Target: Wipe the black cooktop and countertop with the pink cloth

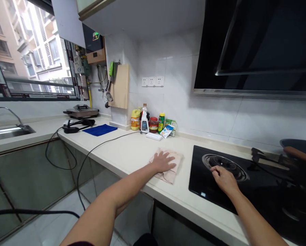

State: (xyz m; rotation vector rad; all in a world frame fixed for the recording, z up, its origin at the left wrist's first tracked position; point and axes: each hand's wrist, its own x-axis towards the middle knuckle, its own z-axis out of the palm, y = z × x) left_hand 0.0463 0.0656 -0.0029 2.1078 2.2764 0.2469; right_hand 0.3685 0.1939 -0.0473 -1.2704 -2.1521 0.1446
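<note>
My left hand [163, 162] lies flat with fingers spread on a pale pink cloth [177, 160], pressing it against the cream countertop [127, 153]. Part of the cloth is hidden beneath the palm and fingers. To the right, my right hand [224, 179] is over the black glass gas hob [201, 177], beside the round burner [220, 162]. Its fingers are curled together, and I cannot see whether anything is inside them.
Along the wall stand a white spray bottle [144, 122], a yellow jug [135, 120] and a red-lidded jar [153, 125]. A blue cloth [100, 130] lies farther left. A black cable [109, 140] crosses the counter and hangs over its edge. A pan [301, 145] sits at right.
</note>
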